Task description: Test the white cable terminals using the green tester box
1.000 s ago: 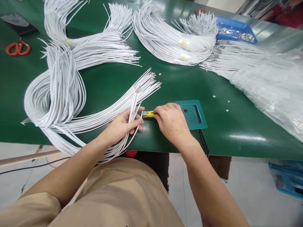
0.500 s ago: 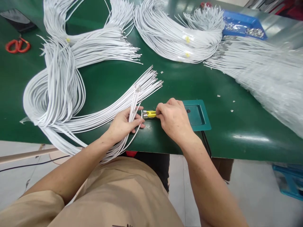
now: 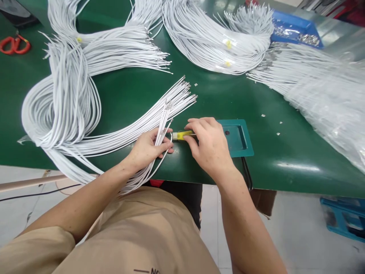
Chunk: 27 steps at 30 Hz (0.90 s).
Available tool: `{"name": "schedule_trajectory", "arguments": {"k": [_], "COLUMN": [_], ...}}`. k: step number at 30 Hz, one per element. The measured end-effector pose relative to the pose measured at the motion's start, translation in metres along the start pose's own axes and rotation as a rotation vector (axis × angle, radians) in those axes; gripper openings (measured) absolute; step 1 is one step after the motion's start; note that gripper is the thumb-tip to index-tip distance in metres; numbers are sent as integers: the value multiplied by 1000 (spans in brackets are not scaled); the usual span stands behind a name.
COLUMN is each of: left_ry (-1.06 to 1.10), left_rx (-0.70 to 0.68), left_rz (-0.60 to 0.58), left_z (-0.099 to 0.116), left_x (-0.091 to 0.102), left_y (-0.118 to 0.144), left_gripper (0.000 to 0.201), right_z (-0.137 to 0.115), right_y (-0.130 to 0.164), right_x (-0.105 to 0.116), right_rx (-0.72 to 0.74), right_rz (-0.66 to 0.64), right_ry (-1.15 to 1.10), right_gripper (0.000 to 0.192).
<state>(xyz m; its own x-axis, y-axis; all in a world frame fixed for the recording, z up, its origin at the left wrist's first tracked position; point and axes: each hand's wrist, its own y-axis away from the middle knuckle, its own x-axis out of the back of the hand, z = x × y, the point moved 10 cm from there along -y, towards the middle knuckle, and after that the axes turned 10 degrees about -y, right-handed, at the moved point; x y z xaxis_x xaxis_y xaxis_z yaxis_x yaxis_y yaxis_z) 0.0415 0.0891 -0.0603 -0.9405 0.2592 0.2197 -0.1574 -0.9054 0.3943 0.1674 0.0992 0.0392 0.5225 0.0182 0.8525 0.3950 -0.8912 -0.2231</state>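
My left hand [image 3: 148, 148] grips a few white wires [image 3: 163, 121] whose metal-tipped ends point up and to the right, near the front edge of the green table [image 3: 131, 95]. My right hand [image 3: 209, 146] pinches a small yellow connector [image 3: 180, 135] right beside the wire ends in my left hand. A teal fixture block [image 3: 239, 137] with a recess lies just right of my right hand, partly hidden by it. A large fan of loose white wires [image 3: 65, 110] spreads to the left of my left hand.
More bundles of white wires [image 3: 216, 42] lie across the back of the table. A blue tray of metal parts [image 3: 296, 30] sits at the back right, clear plastic-wrapped wires [image 3: 327, 99] at the right, red scissors [image 3: 14, 43] at the far left. Small metal bits dot the table.
My right hand has turned and shifted the yellow connector a little, its fingers now spread over it. My left hand keeps its hold on the wires. The view has tilted slightly.
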Motion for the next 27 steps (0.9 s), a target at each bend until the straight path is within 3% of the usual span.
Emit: {"name": "schedule_trajectory", "arguments": {"k": [2, 5, 12, 18, 23, 27], "left_ry": [6, 6, 65, 96, 69, -38], "left_rx": [-7, -44, -118, -110, -115, -133], "left_rz": [-6, -1, -6, -67, -96, -6], "left_z": [0, 1, 5, 4, -5, -7], "left_x": [2, 7, 15, 15, 16, 26], "left_y": [0, 1, 14, 27, 32, 36], "left_gripper": [46, 46, 51, 35, 30, 33], "right_z": [-8, -30, -96, -108, -118, -124], "right_y": [8, 23, 56, 62, 71, 88], "right_x": [1, -13, -65, -80, -87, -103], "right_rx": [-14, 5, 276, 308, 303, 255], "right_rz": [67, 84, -20, -53, -49, -205], "right_ry": [-35, -79, -53, 114, 129, 61], "right_gripper": [13, 20, 26, 23, 25, 16]}}
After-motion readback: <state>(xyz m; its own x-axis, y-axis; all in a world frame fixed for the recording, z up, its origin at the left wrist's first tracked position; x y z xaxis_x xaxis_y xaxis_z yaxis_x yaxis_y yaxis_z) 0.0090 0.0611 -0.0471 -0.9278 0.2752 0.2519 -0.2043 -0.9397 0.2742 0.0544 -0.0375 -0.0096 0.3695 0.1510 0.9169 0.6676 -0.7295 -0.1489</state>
